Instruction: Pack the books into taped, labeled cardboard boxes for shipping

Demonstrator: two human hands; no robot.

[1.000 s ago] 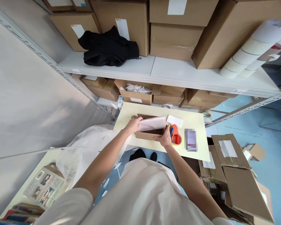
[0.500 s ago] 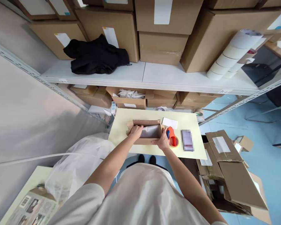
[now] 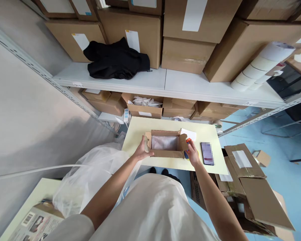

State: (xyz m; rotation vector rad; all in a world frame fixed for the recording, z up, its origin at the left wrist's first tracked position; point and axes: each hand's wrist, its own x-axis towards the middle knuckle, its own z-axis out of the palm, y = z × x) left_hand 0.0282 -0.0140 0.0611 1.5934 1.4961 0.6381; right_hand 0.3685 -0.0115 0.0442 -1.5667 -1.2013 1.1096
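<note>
An open cardboard box (image 3: 165, 153) lies on the pale yellow table, with a white wrapped item (image 3: 165, 142) inside it. My left hand (image 3: 142, 150) grips the box's left end, thumb at the front corner and fingers along the end flap. At the opposite end, my right hand (image 3: 193, 154) closes near the outward-folded right flap (image 3: 183, 142). Partly hidden under that hand is an orange tape dispenser (image 3: 188, 140); whether the fingers touch it is unclear. A phone (image 3: 207, 154) with a blurred screen lies to the right.
White paper (image 3: 189, 134) rests behind the box. Beyond the table stands a shelf (image 3: 185, 83) with cartons, a black garment (image 3: 115, 60) and paper rolls (image 3: 262, 67). Opened cartons (image 3: 263, 197) sit on the floor at right, clear plastic wrap (image 3: 90, 174) at left.
My left hand has come out of the box to its left end. The right flap now lies folded outward, and my right hand has shifted over the tape dispenser. The view has turned slightly.
</note>
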